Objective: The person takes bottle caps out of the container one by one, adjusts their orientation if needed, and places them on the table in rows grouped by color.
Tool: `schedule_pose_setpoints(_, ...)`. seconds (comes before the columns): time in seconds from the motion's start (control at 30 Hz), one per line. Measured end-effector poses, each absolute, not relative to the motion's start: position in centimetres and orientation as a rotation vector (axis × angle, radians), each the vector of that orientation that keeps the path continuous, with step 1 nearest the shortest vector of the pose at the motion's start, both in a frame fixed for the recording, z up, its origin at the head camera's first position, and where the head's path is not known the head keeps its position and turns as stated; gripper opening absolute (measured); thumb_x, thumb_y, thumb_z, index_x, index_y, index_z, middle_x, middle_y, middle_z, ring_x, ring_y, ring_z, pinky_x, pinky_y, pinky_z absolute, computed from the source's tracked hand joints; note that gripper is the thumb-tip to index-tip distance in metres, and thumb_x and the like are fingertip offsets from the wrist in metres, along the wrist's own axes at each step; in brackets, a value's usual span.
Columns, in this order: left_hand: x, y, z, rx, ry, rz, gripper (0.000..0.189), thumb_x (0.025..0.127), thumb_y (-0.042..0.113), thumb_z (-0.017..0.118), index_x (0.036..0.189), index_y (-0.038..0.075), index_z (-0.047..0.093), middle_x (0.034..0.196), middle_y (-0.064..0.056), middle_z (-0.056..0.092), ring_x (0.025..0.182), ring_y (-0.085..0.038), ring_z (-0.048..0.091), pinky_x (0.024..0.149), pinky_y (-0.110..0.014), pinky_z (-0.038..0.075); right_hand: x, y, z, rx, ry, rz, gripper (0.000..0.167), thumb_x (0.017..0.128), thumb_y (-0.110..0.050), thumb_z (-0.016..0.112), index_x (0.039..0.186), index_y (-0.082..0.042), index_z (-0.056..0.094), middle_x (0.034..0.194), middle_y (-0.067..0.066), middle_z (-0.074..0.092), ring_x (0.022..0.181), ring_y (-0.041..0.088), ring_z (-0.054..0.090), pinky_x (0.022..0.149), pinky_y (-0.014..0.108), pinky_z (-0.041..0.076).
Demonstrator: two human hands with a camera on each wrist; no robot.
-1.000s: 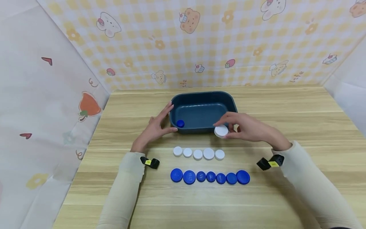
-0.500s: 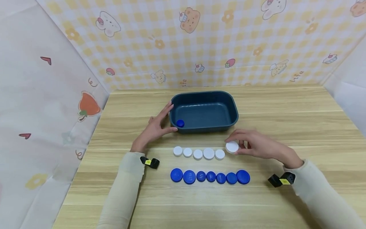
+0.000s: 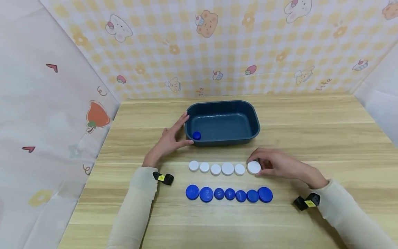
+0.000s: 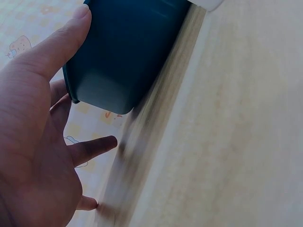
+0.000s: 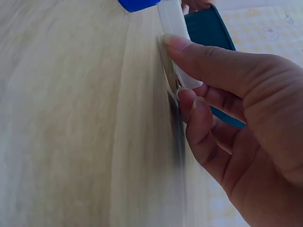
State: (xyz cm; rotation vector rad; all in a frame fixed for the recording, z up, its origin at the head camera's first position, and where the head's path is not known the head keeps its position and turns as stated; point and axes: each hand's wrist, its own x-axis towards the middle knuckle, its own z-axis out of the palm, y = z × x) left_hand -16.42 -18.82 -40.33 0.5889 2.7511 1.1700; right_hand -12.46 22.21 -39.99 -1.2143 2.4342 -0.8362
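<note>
Between thumb and fingers my right hand (image 3: 278, 164) pinches a large white bottle cap (image 3: 254, 167), low at the right end of a row of several white bottle caps (image 3: 227, 168). In the right wrist view the same white cap (image 5: 182, 52) is tilted on edge, its lower rim close to the table. My left hand (image 3: 168, 140) holds the left end of a dark blue plastic box (image 3: 222, 142), thumb at the front corner and fingers along the end wall. One blue bottle cap (image 3: 196, 135) lies inside the box, at its front left corner.
Nearer to me, several blue bottle caps (image 3: 230, 194) of mixed sizes form a second row. The wood-grain table (image 3: 311, 131) ends at a yellow checked cloth backdrop (image 3: 267, 45) behind the box. A white cloth (image 3: 56, 114) hangs at the left.
My right hand has brought the white cap from over the box's front right corner down toward me, to the right end of the white row. The left hand stays at the box.
</note>
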Motion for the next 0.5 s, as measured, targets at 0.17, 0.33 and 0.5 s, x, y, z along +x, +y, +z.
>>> schedule_pose_setpoints(0.17, -16.45, -18.74, -40.52, 0.581, 2.752, 1.169, 0.088, 0.084, 0.046, 0.07, 0.152, 0.04, 0.014, 0.156, 0.022, 0.002, 0.144, -0.02, 0.013, 0.105, -0.065, -0.006, -12.41, 22.09, -40.38, -1.255, 2.425, -0.856, 0.04, 0.083, -0.022, 0.076, 0.119, -0.021, 0.061, 0.111, -0.011, 0.055, 0.071, 0.007, 0.052, 0.059, 0.021, 0.046)
schedule_pose_setpoints(0.33, -16.44, -18.76, -40.52, 0.579, 2.748, 1.179, 0.088, 0.084, 0.045, 0.07, 0.152, 0.039, 0.015, 0.156, 0.022, 0.002, 0.143, -0.019, 0.013, 0.105, -0.065, -0.006, -12.49, 22.03, -40.67, -1.255, 2.415, -0.869, 0.04, 0.083, -0.022, 0.077, 0.12, -0.021, 0.062, 0.113, -0.011, 0.055, 0.072, 0.006, 0.052, 0.06, 0.021, 0.046)
schedule_pose_setpoints(0.5, -16.44, -18.81, -40.6, 0.582, 2.745, 1.188, 0.088, 0.084, 0.045, 0.07, 0.152, 0.038, 0.015, 0.156, 0.022, 0.002, 0.143, -0.018, 0.014, 0.105, -0.065, -0.006, -12.47, 21.99, -40.75, -1.225, 2.402, -0.889, 0.041, 0.082, -0.022, 0.077, 0.121, -0.021, 0.063, 0.114, -0.011, 0.054, 0.072, 0.008, 0.052, 0.06, 0.022, 0.046)
